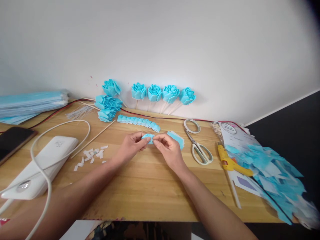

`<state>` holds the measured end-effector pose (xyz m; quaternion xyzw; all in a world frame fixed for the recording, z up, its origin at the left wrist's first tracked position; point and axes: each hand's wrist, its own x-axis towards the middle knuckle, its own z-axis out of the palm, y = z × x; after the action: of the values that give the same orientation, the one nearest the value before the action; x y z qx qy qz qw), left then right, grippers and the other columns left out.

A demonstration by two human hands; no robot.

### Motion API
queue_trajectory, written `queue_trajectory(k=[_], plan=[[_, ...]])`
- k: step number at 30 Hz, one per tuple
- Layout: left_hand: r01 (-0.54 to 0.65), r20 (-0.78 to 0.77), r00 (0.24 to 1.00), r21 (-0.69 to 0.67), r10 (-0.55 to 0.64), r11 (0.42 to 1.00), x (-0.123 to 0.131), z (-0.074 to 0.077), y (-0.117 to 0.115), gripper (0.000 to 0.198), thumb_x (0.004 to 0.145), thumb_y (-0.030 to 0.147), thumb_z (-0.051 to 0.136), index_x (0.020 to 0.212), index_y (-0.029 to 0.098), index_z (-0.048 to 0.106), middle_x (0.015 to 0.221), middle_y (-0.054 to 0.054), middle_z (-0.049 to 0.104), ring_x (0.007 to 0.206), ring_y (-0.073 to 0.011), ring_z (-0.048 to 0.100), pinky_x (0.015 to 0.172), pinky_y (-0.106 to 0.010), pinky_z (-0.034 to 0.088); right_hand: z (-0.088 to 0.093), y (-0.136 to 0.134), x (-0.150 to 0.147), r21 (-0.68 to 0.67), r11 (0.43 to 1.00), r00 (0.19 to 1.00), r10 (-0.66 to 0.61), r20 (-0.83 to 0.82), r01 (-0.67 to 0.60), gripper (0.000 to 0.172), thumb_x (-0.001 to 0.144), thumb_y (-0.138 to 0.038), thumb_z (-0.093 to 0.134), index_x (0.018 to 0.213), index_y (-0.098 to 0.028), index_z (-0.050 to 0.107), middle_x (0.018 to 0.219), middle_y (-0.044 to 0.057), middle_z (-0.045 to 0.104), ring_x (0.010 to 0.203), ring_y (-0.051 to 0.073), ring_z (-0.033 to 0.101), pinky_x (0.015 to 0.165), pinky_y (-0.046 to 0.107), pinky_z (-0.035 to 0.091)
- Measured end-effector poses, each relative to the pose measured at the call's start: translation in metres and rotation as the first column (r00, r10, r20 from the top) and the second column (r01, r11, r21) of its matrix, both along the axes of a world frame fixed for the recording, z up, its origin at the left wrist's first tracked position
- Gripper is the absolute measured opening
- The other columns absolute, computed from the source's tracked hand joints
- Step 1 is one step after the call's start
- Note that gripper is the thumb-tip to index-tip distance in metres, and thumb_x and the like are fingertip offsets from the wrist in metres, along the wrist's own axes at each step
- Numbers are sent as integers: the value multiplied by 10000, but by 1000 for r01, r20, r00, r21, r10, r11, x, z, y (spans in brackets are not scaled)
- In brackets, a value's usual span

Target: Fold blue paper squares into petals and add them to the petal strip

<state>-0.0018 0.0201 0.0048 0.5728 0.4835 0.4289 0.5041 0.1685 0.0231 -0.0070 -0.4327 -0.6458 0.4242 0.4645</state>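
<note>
A small piece of light blue paper or fabric [148,137] is pinched between my two hands above the middle of the table. My left hand [134,144] grips its left end between thumb and fingers. On its right end, my right hand [168,146] has its thumb and fingertips closed. Just behind lies a curved row of overlapping folded blue petals [138,122]. A small stack of blue squares [178,139] shows partly behind my right hand. Scissors [201,151] and a roll of tape [192,126] rest to the right.
Several blue flowers on sticks [154,93] lean against the wall. At left are a white power bank [41,166] with a looping cable, a dark phone [15,141] and white paper scraps [92,154]. A yellow glue gun [232,163] and blue offcuts [275,176] lie right.
</note>
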Motion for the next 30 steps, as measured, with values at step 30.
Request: queue_trajectory(k=[30], plan=[[-3,-43,999,77,6,997,1,-4,0,350,816,469,540,637,168,541,548,37,478,531,-99,429,523,-213,350,3,4,2,-236,972,998,5,-56,-18,218,779,-409,668,784,-191,661,675,-17,607,649,135,526,642,262,403]])
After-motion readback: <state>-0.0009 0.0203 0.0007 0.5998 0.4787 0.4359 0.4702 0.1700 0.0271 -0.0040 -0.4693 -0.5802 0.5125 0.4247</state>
